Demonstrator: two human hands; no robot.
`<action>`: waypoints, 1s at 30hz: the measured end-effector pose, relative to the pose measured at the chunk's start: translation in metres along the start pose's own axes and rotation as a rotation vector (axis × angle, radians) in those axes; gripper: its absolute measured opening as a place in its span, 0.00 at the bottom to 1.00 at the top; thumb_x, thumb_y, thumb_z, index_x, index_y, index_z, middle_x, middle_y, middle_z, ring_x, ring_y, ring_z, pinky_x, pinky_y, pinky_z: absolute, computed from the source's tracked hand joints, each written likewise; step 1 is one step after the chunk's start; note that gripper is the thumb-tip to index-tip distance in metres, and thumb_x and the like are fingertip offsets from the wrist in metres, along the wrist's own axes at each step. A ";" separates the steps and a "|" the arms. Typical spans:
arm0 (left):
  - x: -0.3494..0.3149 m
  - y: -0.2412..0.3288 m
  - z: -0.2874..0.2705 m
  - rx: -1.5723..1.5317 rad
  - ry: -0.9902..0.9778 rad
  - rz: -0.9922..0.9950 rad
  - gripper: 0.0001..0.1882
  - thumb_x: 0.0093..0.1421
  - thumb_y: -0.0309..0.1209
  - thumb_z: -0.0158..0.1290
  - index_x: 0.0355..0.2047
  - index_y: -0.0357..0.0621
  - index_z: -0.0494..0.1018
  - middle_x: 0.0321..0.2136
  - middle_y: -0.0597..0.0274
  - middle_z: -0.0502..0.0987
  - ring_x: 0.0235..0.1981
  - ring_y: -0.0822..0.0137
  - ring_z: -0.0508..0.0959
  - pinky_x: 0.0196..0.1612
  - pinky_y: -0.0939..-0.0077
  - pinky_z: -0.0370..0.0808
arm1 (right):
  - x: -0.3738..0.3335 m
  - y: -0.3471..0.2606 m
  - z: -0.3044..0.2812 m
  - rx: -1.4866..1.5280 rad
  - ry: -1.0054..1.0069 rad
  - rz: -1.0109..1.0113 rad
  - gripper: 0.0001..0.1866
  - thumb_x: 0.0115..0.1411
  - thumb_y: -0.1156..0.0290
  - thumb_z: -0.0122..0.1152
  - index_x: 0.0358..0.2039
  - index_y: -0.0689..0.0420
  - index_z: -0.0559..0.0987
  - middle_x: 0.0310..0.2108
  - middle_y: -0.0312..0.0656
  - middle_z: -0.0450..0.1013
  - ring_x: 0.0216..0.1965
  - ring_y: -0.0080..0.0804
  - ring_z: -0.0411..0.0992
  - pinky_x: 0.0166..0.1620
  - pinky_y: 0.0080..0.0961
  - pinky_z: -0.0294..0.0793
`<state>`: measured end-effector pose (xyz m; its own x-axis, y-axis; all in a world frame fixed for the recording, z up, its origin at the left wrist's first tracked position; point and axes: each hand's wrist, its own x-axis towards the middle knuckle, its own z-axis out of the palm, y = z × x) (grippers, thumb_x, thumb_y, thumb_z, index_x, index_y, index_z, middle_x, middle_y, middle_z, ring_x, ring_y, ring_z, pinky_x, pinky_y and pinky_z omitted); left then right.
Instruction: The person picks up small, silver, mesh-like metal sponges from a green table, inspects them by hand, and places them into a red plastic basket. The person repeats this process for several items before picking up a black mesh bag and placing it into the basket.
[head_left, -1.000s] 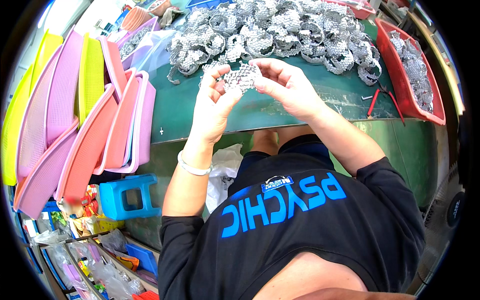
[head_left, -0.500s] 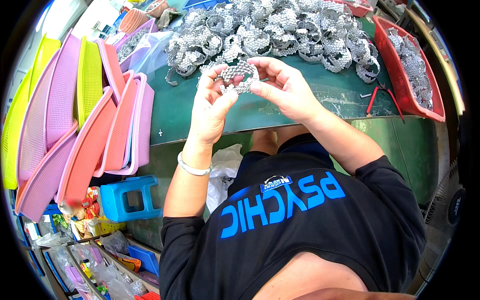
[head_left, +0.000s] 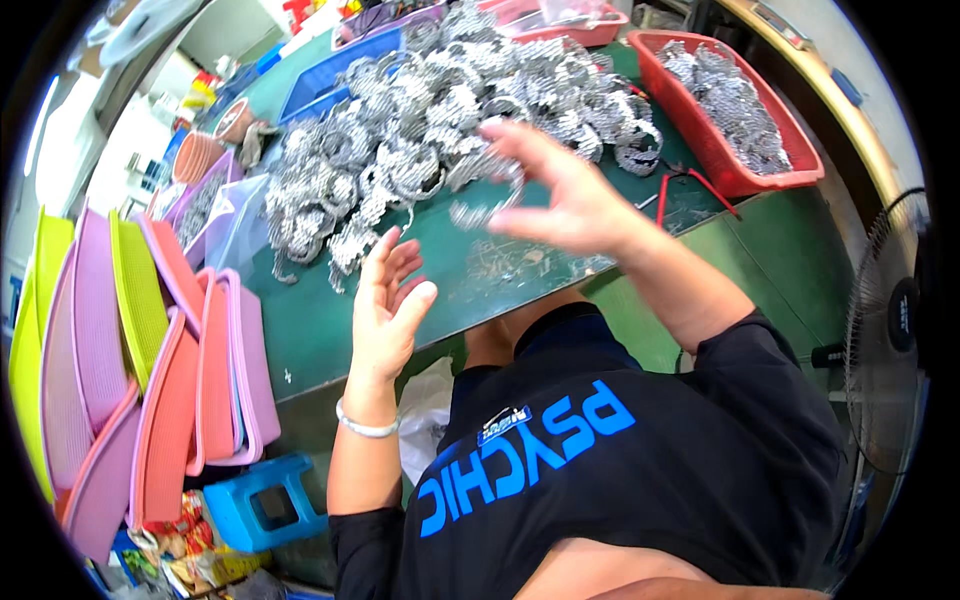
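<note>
A curled strip of silver metal links hangs from my right hand, pinched between the thumb and fingers. It forms an open ring and is smeared by motion. Just behind it lies a large heap of similar silver strips on the green table. To the left, above the table's front part, my left hand is raised with its fingers apart and nothing in them. A white bangle circles that wrist.
At the right stands a red basket of silver strips, with red-handled pliers beside it. A blue tray sits behind the heap. Coloured baskets are stacked at the left, above a blue stool. A fan stands far right.
Both hands held the strip earlier. My left hand has let go and opened, while my right hand has moved right with the strip. The view has shifted.
</note>
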<state>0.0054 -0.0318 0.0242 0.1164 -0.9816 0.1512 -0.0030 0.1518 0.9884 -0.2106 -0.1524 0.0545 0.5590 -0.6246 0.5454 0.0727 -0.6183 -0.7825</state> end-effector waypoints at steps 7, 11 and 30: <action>0.001 -0.007 -0.008 0.064 0.019 -0.059 0.25 0.53 0.23 0.51 0.53 0.35 0.61 0.48 0.54 0.67 0.49 0.63 0.67 0.53 0.71 0.63 | -0.004 -0.007 -0.173 -1.200 0.467 0.146 0.35 0.48 0.60 0.60 0.56 0.54 0.60 0.50 0.50 0.65 0.52 0.44 0.64 0.52 0.33 0.64; 0.003 -0.004 -0.006 0.057 0.010 -0.064 0.23 0.53 0.22 0.51 0.50 0.34 0.63 0.47 0.57 0.67 0.47 0.65 0.68 0.52 0.72 0.64 | -0.011 0.013 -0.236 -1.560 0.368 0.411 0.34 0.49 0.62 0.58 0.56 0.57 0.60 0.50 0.52 0.65 0.54 0.45 0.61 0.55 0.34 0.60; -0.008 -0.007 -0.024 0.052 0.021 -0.127 0.22 0.53 0.21 0.53 0.49 0.32 0.64 0.44 0.58 0.69 0.45 0.70 0.68 0.48 0.77 0.67 | 0.138 0.091 -0.125 -1.086 -0.100 0.020 0.31 0.42 0.75 0.60 0.50 0.52 0.66 0.33 0.44 0.71 0.38 0.43 0.71 0.41 0.34 0.69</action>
<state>0.0282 -0.0225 0.0163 0.1397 -0.9899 0.0250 -0.0383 0.0198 0.9991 -0.2304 -0.3543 0.0965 0.6201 -0.6280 0.4702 -0.6778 -0.7306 -0.0819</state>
